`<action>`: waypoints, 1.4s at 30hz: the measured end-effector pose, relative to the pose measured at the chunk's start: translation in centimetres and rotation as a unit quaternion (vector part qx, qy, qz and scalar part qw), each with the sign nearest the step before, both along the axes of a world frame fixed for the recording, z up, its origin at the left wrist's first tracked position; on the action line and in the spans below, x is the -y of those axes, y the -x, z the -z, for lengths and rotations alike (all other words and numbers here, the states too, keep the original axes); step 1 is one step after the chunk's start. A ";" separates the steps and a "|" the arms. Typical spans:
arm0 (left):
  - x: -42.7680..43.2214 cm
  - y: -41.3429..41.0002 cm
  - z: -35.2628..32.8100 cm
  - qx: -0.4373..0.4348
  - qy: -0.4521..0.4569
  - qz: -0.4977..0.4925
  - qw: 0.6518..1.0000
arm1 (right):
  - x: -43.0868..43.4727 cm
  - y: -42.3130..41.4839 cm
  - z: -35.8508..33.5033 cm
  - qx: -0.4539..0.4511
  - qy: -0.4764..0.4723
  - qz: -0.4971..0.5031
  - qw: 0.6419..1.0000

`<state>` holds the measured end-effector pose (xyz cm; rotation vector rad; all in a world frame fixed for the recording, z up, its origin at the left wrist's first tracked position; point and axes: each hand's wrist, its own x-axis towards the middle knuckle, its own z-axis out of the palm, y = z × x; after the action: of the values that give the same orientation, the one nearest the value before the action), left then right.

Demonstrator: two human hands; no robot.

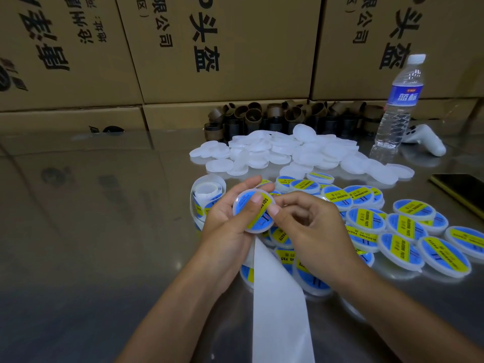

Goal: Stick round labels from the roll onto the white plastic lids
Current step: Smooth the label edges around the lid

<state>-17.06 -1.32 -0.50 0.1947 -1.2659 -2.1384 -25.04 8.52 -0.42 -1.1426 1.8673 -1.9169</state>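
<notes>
My left hand (227, 218) holds a white plastic lid (252, 224) with a blue and yellow round label on it, thumb pressed on the label. My right hand (309, 221) touches the lid's right edge with its thumb, fingers curled. The label roll (207, 192) stands just left of my left hand, and its empty white backing strip (277, 305) trails toward me. A heap of plain white lids (288, 153) lies farther back. Several labelled lids (403, 231) are spread to the right and under my hands.
Shiny metal table (91, 231). Cardboard boxes (209, 48) wall off the back. Dark empty roll cores (288, 113) sit behind the lids. A water bottle (400, 106), a white controller (429, 140) and a dark phone (463, 189) are at the right.
</notes>
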 end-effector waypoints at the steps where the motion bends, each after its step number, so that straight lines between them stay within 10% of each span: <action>1: 0.0 0.0 0.1 0.009 0.012 -0.004 1.000 | 0.0 0.0 0.0 -0.002 0.006 0.006 1.000; 14: 0.0 0.0 0.8 0.070 0.138 -0.012 0.988 | -0.3 0.3 -0.1 -0.006 0.012 0.078 0.997; 42: -0.1 -0.1 0.1 0.054 0.100 -0.068 0.991 | -0.4 0.2 -0.7 -0.018 0.019 0.048 0.998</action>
<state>-16.92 -1.27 -0.63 0.3052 -1.4753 -1.8954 -25.29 8.92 0.30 -1.1235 1.9455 -2.0055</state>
